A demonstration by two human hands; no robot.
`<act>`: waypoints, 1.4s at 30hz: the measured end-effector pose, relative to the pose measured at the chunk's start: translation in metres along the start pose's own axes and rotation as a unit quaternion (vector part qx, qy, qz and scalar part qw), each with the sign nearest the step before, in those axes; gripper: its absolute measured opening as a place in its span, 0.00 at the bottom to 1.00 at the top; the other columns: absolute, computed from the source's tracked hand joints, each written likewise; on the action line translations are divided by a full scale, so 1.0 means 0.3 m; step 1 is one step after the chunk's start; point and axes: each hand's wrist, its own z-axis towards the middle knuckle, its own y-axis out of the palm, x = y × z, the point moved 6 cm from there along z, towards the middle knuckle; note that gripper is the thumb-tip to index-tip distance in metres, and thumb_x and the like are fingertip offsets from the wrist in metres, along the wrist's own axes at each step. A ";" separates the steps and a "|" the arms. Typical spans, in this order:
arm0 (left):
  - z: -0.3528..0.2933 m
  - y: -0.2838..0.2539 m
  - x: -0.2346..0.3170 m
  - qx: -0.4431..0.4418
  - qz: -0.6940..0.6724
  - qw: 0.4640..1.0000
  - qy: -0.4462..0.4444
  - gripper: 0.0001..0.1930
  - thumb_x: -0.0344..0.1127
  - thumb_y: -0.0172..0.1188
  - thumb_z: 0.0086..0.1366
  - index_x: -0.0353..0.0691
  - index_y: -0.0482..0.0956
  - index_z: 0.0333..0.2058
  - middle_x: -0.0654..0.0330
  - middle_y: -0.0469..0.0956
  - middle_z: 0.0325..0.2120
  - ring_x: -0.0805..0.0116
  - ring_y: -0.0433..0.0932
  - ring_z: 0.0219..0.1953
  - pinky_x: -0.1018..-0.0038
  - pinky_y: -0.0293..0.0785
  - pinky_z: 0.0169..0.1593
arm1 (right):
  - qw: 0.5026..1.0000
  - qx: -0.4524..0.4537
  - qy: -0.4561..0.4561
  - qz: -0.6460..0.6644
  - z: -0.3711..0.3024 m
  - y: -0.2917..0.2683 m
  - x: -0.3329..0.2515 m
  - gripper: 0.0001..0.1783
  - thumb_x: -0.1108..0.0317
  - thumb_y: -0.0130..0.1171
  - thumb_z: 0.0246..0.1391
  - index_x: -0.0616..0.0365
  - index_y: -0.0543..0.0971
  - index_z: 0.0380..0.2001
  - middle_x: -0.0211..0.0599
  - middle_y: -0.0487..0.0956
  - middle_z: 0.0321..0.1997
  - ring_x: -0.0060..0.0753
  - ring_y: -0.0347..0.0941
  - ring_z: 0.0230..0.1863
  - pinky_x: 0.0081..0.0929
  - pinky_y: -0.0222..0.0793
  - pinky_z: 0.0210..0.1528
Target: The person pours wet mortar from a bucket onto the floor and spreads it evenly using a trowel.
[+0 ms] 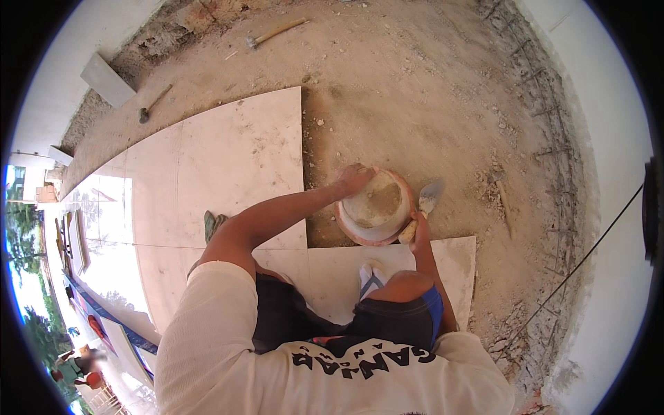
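Observation:
A round basin (344, 223) with a reddish rim stands on the dirt in front of me, just past the tile edge. Inside it lies a sandy-brown mix (384, 200). My left hand (356, 178) is closed on the basin's far-left rim. At the basin's right side, my right hand (420, 232) is wrapped round a trowel (430, 196) near its neck. The trowel's metal blade points away from me, and its wooden handle lies along the basin's near-right rim. Whether the right fingers also grip the rim, I cannot tell.
Large pale floor tiles (228, 162) spread to my left and under my feet. A long-handled hammer (277, 33) and a mallet (153, 105) lie on the dirt beyond. A stick (504, 205) lies right, near exposed rebar (553, 153). Another person (77, 366) is at far left.

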 end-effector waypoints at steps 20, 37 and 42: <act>-0.211 -0.230 0.214 0.004 -0.032 0.999 0.025 0.25 0.52 0.52 0.70 0.33 0.82 0.49 0.43 0.84 0.40 0.51 0.83 0.44 0.62 0.75 0.51 | 0.997 0.011 -0.060 -0.041 -0.236 0.236 -0.259 0.17 0.63 0.60 0.53 0.60 0.72 0.44 0.35 0.73 0.39 0.32 0.74 0.40 0.35 0.73 0.44; -0.070 -0.305 -0.019 0.064 -0.379 0.923 0.003 0.25 0.48 0.61 0.70 0.31 0.77 0.55 0.55 0.81 0.47 0.68 0.81 0.46 0.71 0.78 0.50 | 0.988 -0.032 -0.133 -0.073 -0.232 0.456 -0.371 0.13 0.62 0.62 0.53 0.56 0.75 0.38 0.27 0.74 0.35 0.25 0.73 0.35 0.32 0.72 0.38; -0.162 -0.501 0.245 0.061 -0.404 0.903 0.132 0.28 0.47 0.66 0.65 0.31 0.77 0.56 0.54 0.82 0.44 0.69 0.81 0.43 0.72 0.79 0.46 | 0.980 -0.091 -0.165 -0.057 -0.404 0.574 -0.556 0.13 0.61 0.61 0.54 0.55 0.75 0.39 0.28 0.74 0.35 0.25 0.74 0.34 0.32 0.74 0.39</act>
